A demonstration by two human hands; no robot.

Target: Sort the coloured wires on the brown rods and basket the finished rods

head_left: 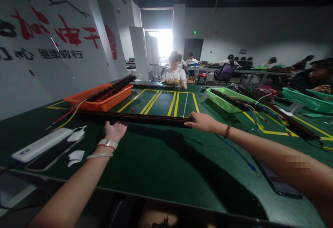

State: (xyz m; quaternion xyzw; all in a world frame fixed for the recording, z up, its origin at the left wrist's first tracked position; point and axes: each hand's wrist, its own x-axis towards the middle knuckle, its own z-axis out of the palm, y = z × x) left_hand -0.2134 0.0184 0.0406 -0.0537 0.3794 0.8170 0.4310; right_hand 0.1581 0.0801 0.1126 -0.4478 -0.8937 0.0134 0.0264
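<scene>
A long dark bundle of sleeved cables (145, 118) stretches sideways above the green table. My right hand (201, 122) grips its right end, thumb and fingers closed around it. Under the left half of the bundle my left hand (116, 131) is turned palm up, fingers curled against its underside. Red and yellow wires (69, 115) trail at the left. A blue wire with a ring terminal (244, 160) runs along the table below my right forearm. Beyond the bundle, yellow tape lines (175, 104) mark the tabletop.
An orange basket (104, 104) with dark cable bundles stands left; a green basket (223, 101) with more stands right. A white device (43, 144) and a phone (52, 158) lie near left. Another phone (279, 183) is near right. A person (174, 73) sits opposite.
</scene>
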